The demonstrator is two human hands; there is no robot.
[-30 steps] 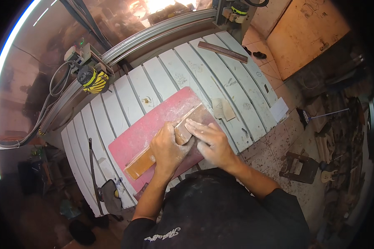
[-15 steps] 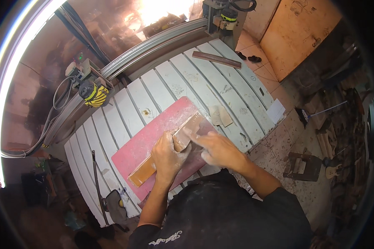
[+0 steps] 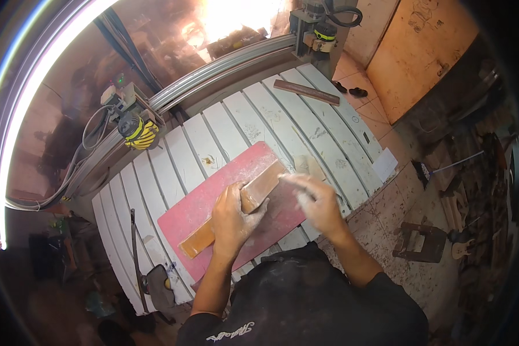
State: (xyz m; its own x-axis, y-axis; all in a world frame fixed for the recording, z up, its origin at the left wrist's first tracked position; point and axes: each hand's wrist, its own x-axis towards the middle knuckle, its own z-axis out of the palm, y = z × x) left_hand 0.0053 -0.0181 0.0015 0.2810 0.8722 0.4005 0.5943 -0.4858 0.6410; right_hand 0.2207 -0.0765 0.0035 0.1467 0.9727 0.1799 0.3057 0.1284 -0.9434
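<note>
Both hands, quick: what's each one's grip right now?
Left hand: closed on the brown bar.
Right hand: near the bar's far end, blurred; open or closed can't be told.

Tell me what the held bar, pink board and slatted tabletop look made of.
Bar: probably wood, from its golden-brown tone, smooth under pale dust.
Pink board: perhaps plastic or painted sheet, matte, judging by its flat colour and rounded corners.
Slatted tabletop: possibly painted wood or plastic; the stained, pale surface leaves it open.
</note>
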